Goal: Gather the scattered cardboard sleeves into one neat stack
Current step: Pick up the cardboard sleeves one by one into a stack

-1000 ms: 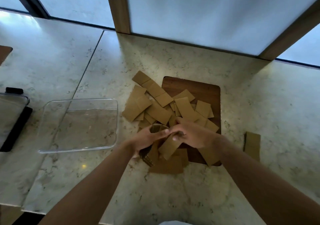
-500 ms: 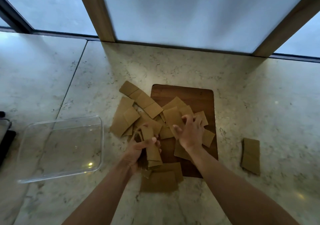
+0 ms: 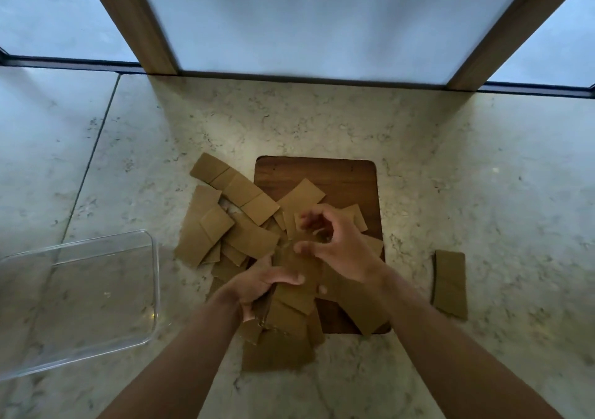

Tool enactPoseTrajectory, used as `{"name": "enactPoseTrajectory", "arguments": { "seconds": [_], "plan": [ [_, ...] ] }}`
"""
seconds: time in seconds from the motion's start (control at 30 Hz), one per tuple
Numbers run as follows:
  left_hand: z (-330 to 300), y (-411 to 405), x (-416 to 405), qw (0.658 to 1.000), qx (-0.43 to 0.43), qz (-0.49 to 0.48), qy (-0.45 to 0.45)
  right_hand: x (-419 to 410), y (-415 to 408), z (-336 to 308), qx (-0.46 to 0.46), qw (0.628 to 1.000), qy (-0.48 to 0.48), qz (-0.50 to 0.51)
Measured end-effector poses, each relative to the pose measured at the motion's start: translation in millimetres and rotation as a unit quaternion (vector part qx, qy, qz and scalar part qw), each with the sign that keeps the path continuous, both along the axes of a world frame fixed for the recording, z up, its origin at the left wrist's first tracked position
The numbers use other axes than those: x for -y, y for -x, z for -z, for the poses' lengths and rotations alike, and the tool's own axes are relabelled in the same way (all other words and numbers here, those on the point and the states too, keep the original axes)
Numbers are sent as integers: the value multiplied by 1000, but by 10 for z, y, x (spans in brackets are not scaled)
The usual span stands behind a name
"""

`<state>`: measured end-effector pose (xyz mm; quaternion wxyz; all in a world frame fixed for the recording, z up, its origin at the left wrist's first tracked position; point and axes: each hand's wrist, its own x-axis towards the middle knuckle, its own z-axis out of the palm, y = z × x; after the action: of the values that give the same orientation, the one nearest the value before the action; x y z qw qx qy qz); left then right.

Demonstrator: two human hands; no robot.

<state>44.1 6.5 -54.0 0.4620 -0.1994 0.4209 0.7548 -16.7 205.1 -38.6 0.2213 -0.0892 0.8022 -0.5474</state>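
Several flat brown cardboard sleeves (image 3: pixel 225 219) lie scattered over the marble counter and the left side of a dark wooden board (image 3: pixel 338 173). My left hand (image 3: pixel 257 286) grips a bundle of gathered sleeves (image 3: pixel 296 293) near the board's front left corner. My right hand (image 3: pixel 338 244) hovers just above the bundle with curled fingers pinching a sleeve at its top. More sleeves (image 3: pixel 277 351) lie under my left wrist. One lone sleeve (image 3: pixel 449 285) rests on the counter to the right of the board.
A clear plastic container (image 3: pixel 80 299) sits on the counter (image 3: pixel 483 177) at the left. Frosted window panes with wooden posts (image 3: pixel 135 19) rise along the counter's far edge.
My right hand has drawn back from the pile with a sleeve and come over the bundle in my left hand. The camera view has tilted and shifted right.
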Motion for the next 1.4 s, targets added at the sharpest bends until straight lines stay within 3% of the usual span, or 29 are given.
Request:
{"name": "enactPoseTrajectory", "arguments": {
  "seconds": [0.07,0.1,0.17,0.23,0.3,0.37,0.5,0.57,0.67,0.83,0.93,1.0,1.13,1.27,1.4],
  "plan": [
    [35,-14,-35,997,-11,-71,-7,-80,62,126,-76,983,-93,142],
    [40,-27,-42,994,-16,-111,-19,-155,100,193,-99,966,-177,159],
    [58,-69,-47,982,-26,-179,-45,-275,154,313,-100,931,-346,57],
    [57,-109,-43,973,-9,-224,-45,-333,172,384,-92,904,-418,-7],
    [34,-126,-35,967,9,-251,-30,-377,185,390,-116,910,-395,49],
    [16,-122,-43,963,-20,-270,-4,-448,191,344,-121,932,-313,135],
    [-22,-37,-161,947,-57,-288,130,-306,34,166,43,947,-99,302],
    [-39,18,-203,936,-74,-284,194,-1,-140,109,140,950,-39,277],
    [-33,53,-109,916,-67,-313,241,427,-299,132,172,972,-77,137],
    [6,27,371,870,-13,-434,234,841,369,184,-2,975,-212,64],
    [-27,125,562,847,-50,-482,218,1197,780,224,-71,927,-358,-89],
    [-33,199,628,835,-46,-513,195,1369,892,282,-95,895,-415,-134],
    [-9,291,664,829,-30,-530,174,1354,943,382,-17,935,-346,-76],
    [70,319,676,821,-26,-547,162,1215,982,309,-9,955,-293,-50],
    [3,322,682,835,-55,-520,171,1024,926,40,55,990,-116,55]
  ]
}}
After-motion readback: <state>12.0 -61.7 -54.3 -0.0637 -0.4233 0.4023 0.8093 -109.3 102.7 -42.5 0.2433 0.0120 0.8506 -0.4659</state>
